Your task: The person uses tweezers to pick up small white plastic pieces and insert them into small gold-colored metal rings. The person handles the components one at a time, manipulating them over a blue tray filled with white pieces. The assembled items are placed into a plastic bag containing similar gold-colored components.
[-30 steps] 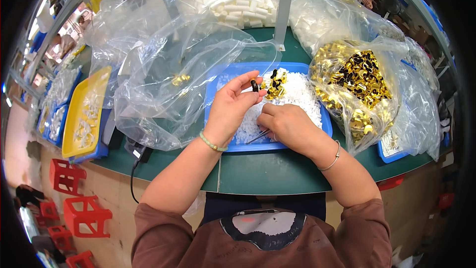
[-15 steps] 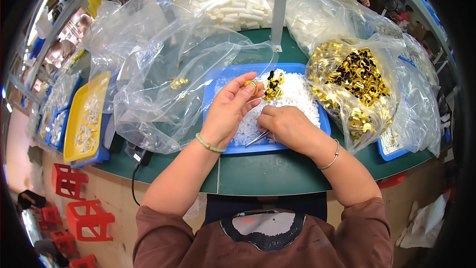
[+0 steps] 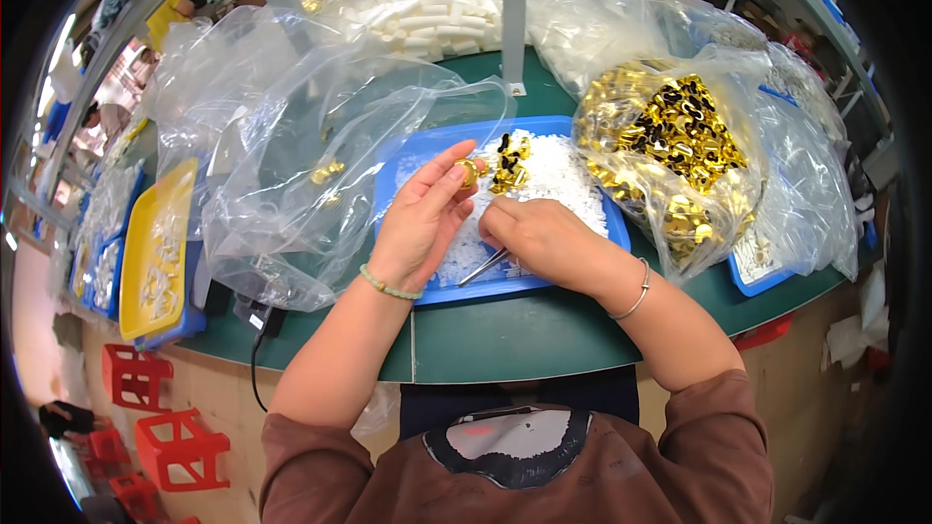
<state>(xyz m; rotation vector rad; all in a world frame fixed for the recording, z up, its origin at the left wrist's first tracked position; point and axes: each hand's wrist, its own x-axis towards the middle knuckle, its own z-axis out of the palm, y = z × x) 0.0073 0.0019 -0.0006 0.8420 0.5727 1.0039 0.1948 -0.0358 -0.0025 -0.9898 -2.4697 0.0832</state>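
Left fingers (image 3: 449, 156) pinch gold piece (image 3: 468, 174), right fingers (image 3: 498, 219) tweezers (image 3: 482, 267); clear bag (image 3: 282, 223) overlaps blue tray (image 3: 618, 225)

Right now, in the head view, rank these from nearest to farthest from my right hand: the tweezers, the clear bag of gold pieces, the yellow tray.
From your right hand:
1. Tweezers: held in it, tips pointing lower left.
2. Clear bag of gold pieces: to its right, beyond the hand.
3. Yellow tray: far off at the left of the table.

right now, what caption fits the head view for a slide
Left hand pinching a gold piece, right hand holding a slim metal tool over white pieces in a blue tray.
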